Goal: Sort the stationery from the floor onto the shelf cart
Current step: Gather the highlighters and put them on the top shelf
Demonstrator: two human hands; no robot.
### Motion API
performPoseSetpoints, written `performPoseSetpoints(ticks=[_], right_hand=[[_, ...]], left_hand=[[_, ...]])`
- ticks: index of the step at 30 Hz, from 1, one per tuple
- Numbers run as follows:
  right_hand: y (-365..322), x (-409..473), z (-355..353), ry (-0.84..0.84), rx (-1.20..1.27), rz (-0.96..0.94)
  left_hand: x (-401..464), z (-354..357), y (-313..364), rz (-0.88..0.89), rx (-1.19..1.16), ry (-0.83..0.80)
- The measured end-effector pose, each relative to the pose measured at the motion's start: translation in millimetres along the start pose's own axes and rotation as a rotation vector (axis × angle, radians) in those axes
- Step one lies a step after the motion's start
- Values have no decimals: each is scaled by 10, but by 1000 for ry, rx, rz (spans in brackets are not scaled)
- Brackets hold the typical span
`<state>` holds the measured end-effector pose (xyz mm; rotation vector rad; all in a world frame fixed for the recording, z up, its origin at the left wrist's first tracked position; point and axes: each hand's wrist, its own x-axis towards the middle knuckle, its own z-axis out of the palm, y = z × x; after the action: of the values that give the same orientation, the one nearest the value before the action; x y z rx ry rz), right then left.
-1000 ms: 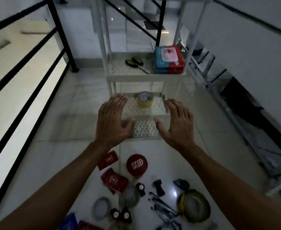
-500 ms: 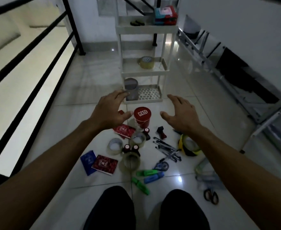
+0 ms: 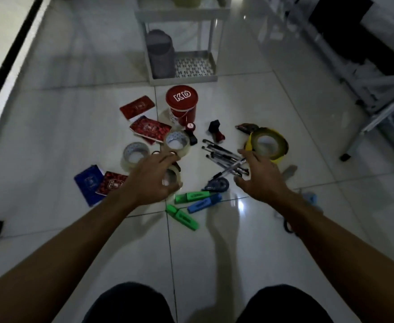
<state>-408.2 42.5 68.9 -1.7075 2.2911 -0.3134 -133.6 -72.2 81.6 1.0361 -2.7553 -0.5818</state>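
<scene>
Taking the red tub [image 3: 182, 104] with the white letters on its lid as landmark: it stands on the tiled floor [image 3: 51, 113] just in front of the white shelf cart [image 3: 182, 73], whose upper tiers are cut off by the top edge. A grey mesh cup [image 3: 159, 53] sits on the cart's lowest tier, blurred.

The left hand [image 3: 152, 180] hovers nearer the camera than the tub and a little left, its grip spread wide and holding nothing; it hides most of a clear tape roll [image 3: 171, 178] beneath it. Two more clear rolls [image 3: 177, 142] lie between that hand and the tub.

The right hand [image 3: 260, 177] is nearer than the tub and to its right, fingers loosely parted and empty, over the near ends of the black pens [image 3: 224, 153]. A yellow tape roll [image 3: 267, 143] lies right of the tub, partly behind those fingers.

Highlighters [image 3: 192, 196], green and blue, lie nearest the camera. Small notebooks [image 3: 149, 129] lie left of the tub. Something bluish beyond the right forearm is too hidden to identify.
</scene>
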Motion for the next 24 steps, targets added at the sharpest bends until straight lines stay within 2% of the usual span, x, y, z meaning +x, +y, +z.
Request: performPoseSetpoints(ticks=[5,10,16,24], right_hand=[[134,-163,502,-79,-77,-62],[-32,-190,882,-173,-53,-198],[-132,-189,1252,-108,-123,-300],[-42,-222,1335,-91,-211,-324]], left_hand=[[-83,539,-64,122,130,-149],[-118,947,-82,155,315,-321],[-110,1295,-45,173,563,-395],[-112,1386,72,110,500,-425]])
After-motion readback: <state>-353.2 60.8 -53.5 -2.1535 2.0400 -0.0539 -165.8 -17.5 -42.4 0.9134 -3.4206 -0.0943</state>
